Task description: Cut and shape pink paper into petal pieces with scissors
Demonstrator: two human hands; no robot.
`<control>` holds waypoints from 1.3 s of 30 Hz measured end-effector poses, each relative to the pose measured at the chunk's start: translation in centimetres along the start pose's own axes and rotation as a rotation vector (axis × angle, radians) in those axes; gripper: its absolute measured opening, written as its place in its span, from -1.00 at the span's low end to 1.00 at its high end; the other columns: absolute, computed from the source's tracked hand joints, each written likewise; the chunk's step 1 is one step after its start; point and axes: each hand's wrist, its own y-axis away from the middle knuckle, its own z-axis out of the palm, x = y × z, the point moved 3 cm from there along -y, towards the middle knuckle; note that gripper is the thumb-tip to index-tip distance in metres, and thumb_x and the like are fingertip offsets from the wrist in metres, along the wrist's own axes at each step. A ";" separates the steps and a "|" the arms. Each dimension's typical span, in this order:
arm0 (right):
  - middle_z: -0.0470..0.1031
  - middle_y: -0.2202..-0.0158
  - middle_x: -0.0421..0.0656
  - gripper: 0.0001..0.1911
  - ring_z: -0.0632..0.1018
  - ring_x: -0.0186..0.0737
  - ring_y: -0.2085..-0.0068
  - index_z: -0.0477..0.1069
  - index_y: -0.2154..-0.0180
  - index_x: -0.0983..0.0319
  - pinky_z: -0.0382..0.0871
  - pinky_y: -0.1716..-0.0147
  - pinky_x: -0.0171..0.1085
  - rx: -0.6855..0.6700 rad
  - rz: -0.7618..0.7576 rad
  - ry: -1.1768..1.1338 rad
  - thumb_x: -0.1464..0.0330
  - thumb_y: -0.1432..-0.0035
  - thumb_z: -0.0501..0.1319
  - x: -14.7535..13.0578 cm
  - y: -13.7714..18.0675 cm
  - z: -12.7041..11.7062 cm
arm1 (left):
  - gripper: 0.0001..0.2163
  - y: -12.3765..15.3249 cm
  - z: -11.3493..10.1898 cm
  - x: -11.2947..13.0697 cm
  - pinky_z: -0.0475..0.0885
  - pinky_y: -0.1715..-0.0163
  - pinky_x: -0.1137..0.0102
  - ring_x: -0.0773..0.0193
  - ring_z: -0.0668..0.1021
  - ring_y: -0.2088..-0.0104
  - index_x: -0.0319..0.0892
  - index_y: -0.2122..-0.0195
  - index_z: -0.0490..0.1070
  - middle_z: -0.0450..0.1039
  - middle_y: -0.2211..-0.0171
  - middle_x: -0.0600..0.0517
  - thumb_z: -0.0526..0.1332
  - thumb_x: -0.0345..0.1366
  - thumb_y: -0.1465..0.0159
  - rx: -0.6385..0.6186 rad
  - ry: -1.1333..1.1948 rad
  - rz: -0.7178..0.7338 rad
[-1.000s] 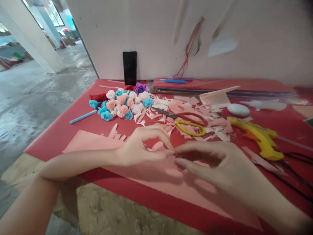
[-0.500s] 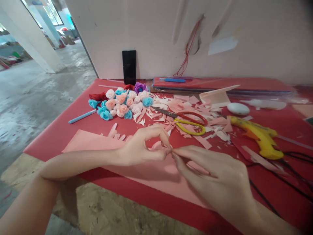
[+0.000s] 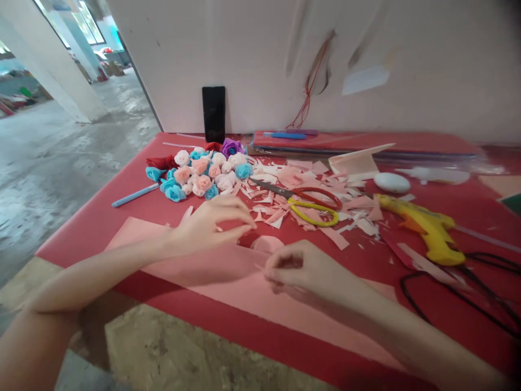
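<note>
My left hand [image 3: 215,225] hovers over the pink crepe paper sheet [image 3: 252,296], its thumb and fingers slightly apart and nothing visible between them. Right of it, my right hand [image 3: 299,266] is closed in a pinch; a thin pink paper strip [image 3: 259,266] pokes out from the fingertips. Between the hands lies a rounded pink paper piece [image 3: 267,244]. Just beyond are scissors [image 3: 313,206] with one red and one yellow handle, resting on pink and white paper scraps [image 3: 293,175].
Paper roses [image 3: 199,174] in several colours cluster at the back left, near a blue pen [image 3: 135,195] and an upright phone [image 3: 214,114]. To the right lie a yellow glue gun [image 3: 427,228] with black cable, a white oval object [image 3: 391,183] and a plastic bottle [image 3: 437,175].
My hands, whose fingertips met before, have come apart. The left hand moved left; the right hand shifted left and turned, with the thin strip now showing at its fingertips.
</note>
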 end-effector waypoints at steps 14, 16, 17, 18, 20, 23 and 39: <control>0.48 0.49 -0.17 -0.84 0.41 -0.31 0.46 0.45 0.60 0.26 0.21 0.51 -0.36 -0.070 -0.038 0.108 0.33 0.11 0.19 2.0 -1.0 0.2 | -0.93 5.5 2.6 -2.0 0.09 -0.13 0.06 0.26 0.47 0.22 -0.06 0.36 0.46 0.55 0.32 0.13 0.19 -0.33 -0.18 0.044 -0.612 0.013; 0.47 0.51 -0.18 -0.84 0.41 -0.31 0.47 0.44 0.61 0.26 0.22 0.51 -0.36 -0.065 -0.044 0.109 0.33 0.12 0.19 2.1 -1.1 0.2 | -0.94 5.8 2.8 -2.2 0.04 -0.17 0.05 0.27 0.47 0.22 -0.04 0.36 0.46 0.55 0.33 0.14 0.21 -0.34 -0.16 0.060 -0.604 0.037; 0.47 0.51 -0.18 -0.84 0.42 -0.31 0.47 0.45 0.61 0.26 0.22 0.51 -0.35 -0.060 -0.049 0.107 0.32 0.12 0.19 2.1 -1.2 0.2 | -0.93 5.9 2.9 -2.3 0.03 -0.18 0.05 0.27 0.48 0.22 -0.03 0.36 0.45 0.55 0.33 0.14 0.21 -0.34 -0.15 0.058 -0.589 0.041; 0.47 0.51 -0.18 -0.84 0.42 -0.30 0.47 0.45 0.61 0.26 0.23 0.50 -0.35 -0.057 -0.053 0.107 0.32 0.12 0.20 2.1 -1.2 0.2 | -0.93 5.9 3.0 -2.3 0.03 -0.19 0.05 0.28 0.48 0.22 -0.03 0.35 0.45 0.55 0.33 0.14 0.22 -0.34 -0.15 0.059 -0.572 0.038; 0.48 0.50 -0.18 -0.83 0.43 -0.29 0.46 0.45 0.61 0.26 0.24 0.49 -0.34 -0.056 -0.056 0.116 0.31 0.12 0.20 2.1 -1.2 0.3 | -0.92 5.8 3.0 -2.3 0.03 -0.19 0.05 0.29 0.48 0.21 -0.04 0.32 0.44 0.55 0.29 0.14 0.21 -0.33 -0.16 0.063 -0.554 0.020; 0.48 0.49 -0.19 -0.83 0.43 -0.29 0.45 0.45 0.61 0.25 0.25 0.48 -0.34 -0.066 -0.051 0.133 0.31 0.11 0.19 2.1 -1.2 0.3 | -0.92 5.6 2.9 -2.1 0.04 -0.19 0.06 0.29 0.47 0.18 -0.05 0.30 0.43 0.55 0.24 0.14 0.21 -0.33 -0.18 0.052 -0.560 0.002; 0.34 0.59 -0.22 -0.84 0.30 -0.35 0.49 0.36 0.63 0.25 0.06 0.52 -0.34 -0.080 0.002 0.200 0.30 0.15 0.13 2.0 -1.4 0.4 | -0.93 4.8 2.6 -1.9 -0.01 -0.20 0.10 0.32 0.50 0.23 -0.14 0.29 0.42 0.56 0.33 0.11 0.18 -0.30 -0.24 -0.102 -0.361 -0.122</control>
